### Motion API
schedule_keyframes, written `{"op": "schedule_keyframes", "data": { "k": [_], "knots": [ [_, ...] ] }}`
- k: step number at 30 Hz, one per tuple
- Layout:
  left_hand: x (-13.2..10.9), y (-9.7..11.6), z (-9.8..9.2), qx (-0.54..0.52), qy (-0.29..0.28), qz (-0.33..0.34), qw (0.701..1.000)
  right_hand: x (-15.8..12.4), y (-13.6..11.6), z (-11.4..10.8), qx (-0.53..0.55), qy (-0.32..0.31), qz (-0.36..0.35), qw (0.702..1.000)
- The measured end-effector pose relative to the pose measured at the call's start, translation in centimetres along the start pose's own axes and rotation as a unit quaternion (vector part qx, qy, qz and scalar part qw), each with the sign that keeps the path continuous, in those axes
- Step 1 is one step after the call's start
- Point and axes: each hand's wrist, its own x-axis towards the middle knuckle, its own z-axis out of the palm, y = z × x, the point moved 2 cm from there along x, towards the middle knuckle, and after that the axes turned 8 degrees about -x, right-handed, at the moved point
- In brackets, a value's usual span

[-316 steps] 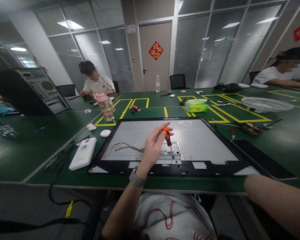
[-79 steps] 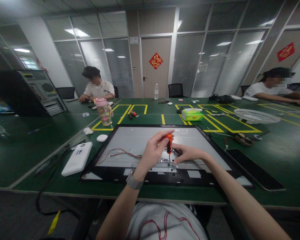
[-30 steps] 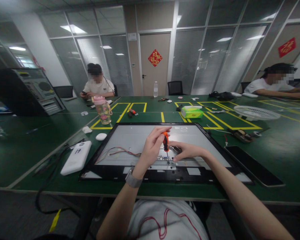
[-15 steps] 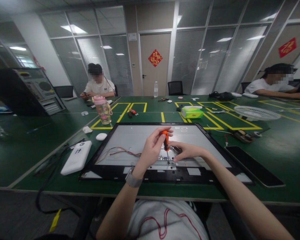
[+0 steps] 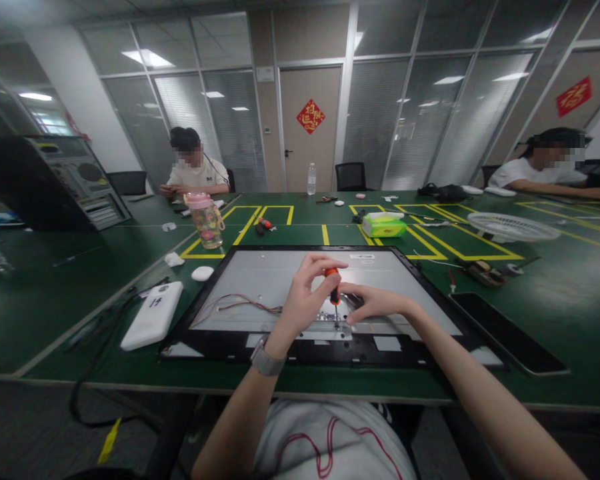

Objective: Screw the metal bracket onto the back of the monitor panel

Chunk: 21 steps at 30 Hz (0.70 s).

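A flat monitor panel [image 5: 405, 280] in a black frame lies face down on the green table. My left hand [image 5: 305, 297] is closed round the orange handle of a small screwdriver [image 5: 333, 288], held upright with its tip on the metal circuit-board cover [image 5: 330, 319] near the panel's front edge. My right hand [image 5: 373, 303] rests beside the shaft with its fingertips pinched close to the tip; what they hold is hidden. Red and white wires [image 5: 235, 305] run left from the cover.
A white power bank [image 5: 153, 323] lies left of the panel, a black phone [image 5: 510, 332] to its right. Farther back stand a pink-lidded bottle [image 5: 206, 219], a green tissue box [image 5: 386, 225], a fan grille [image 5: 517, 227] and a computer case [image 5: 55, 183]. Two other people sit at the table.
Over ten seconds my right hand came onto the panel beside the screwdriver. In the last second my left fingers shifted round the handle, which stayed over the same spot.
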Motion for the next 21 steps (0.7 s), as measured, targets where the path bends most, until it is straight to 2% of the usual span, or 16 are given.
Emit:
{"op": "schedule_keyframes", "data": {
  "k": [2, 7, 12, 17, 21],
  "knots": [
    [0.00, 0.06, -0.02, 0.013, 0.004, 0.007, 1.000, 0.01, -0.04, -0.02, 0.000, 0.001, 0.000, 1.000],
    [-0.02, 0.06, 0.06, -0.035, -0.012, -0.037, 0.999, -0.03, -0.11, -0.10, -0.005, -0.002, 0.016, 1.000],
    [0.02, 0.01, 0.00, 0.006, 0.006, 0.012, 1.000, -0.01, -0.28, -0.08, -0.002, -0.004, 0.017, 1.000],
    [-0.02, -0.12, 0.00, -0.028, -0.009, -0.025, 0.999, -0.04, 0.13, -0.04, -0.005, 0.004, 0.019, 1.000],
    [0.02, -0.06, -0.04, 0.004, 0.008, -0.005, 1.000, -0.03, -0.07, -0.07, -0.002, -0.004, 0.010, 1.000]
  ]
}}
